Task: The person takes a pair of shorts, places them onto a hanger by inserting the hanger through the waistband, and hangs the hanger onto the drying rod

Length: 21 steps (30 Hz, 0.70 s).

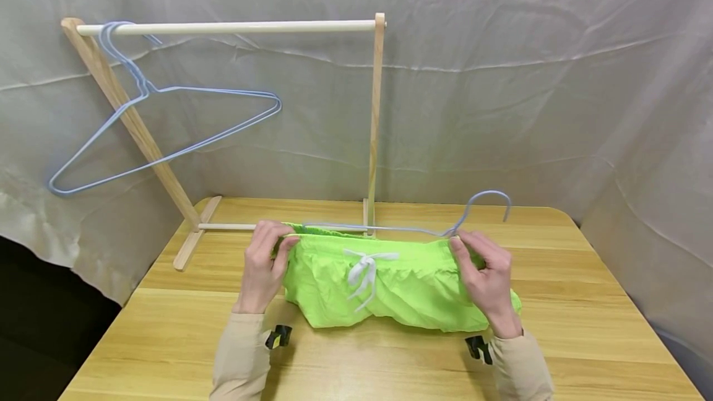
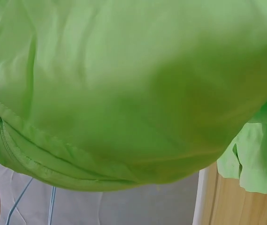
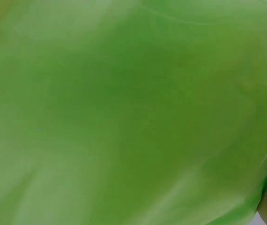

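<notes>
Head view: a bright green garment (image 1: 406, 293) is stretched sideways between two hands over the middle of the table (image 1: 590, 327), a white drawstring (image 1: 364, 268) tied at the front of its waistband. The left hand (image 1: 264, 265) pinches one end of that waistband between thumb and fingers; the right hand (image 1: 489, 271) pinches the other end, just beside the neck of a loose blue hanger (image 1: 490, 192). Whether the right fingers grip the wire too, I cannot tell. The hanger's upper arm runs along the top of the waistband, its hook rising at the right; the lower part is hidden by the cloth. Beyond stands a wooden rack (image 1: 376, 110), with other blue hangers (image 1: 217, 90) on the left of its rail. Grey fabric (image 1: 501, 110) hangs behind, and both forearms wear beige sleeves (image 1: 242, 351).

Left wrist view: green cloth fills most of the picture, a curved seam with a slit at lower left. Only a sliver of the left hand shows at the edge — too little to read its grip.

Right wrist view: blurred green cloth again, with a bit of the right hand in the lower right corner — its hold cannot be made out from this side.
</notes>
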Motion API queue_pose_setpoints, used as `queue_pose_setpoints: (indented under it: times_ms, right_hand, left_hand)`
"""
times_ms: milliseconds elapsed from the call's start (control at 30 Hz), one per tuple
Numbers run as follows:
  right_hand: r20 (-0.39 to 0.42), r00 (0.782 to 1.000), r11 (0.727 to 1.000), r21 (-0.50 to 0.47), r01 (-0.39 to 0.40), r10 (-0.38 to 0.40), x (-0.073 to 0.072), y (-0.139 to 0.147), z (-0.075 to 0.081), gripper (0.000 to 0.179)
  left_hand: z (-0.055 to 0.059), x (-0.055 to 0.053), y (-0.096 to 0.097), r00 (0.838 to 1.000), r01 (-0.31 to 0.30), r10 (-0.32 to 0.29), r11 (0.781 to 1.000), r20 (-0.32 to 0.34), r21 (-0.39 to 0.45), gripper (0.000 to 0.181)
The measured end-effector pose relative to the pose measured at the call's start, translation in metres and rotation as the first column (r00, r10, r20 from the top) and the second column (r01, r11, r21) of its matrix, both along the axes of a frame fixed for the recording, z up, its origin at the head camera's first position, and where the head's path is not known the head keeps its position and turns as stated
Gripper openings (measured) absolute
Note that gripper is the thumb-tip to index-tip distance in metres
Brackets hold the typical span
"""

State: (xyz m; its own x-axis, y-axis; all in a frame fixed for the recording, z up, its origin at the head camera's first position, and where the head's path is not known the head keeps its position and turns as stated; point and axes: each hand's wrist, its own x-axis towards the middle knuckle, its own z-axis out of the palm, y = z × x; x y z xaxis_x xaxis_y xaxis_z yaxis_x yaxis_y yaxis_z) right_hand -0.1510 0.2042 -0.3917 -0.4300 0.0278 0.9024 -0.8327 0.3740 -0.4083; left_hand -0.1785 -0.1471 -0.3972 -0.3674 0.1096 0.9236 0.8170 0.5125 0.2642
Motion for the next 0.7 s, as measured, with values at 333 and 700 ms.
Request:
queue_pose_setpoints:
  times_ms: [333,700]
  right_hand:
    - [0.096,0.994,0.992,0.114,-0.055,0.044,0.0015,0.0028,-0.0035,0.018]
    - [0.169,0.984,0.974,0.207,-0.087,0.052,0.0057,-0.0017,-0.0021,0.023]
  left_hand:
    - [0.0018,0.0001,0.0010,1.000,0.005,-0.005,1.000,-0.001,-0.009,0.038]
    - [0.0007,0.0004,0.0050,0.999,0.037,-0.034,0.997,0.039,-0.069,0.038]
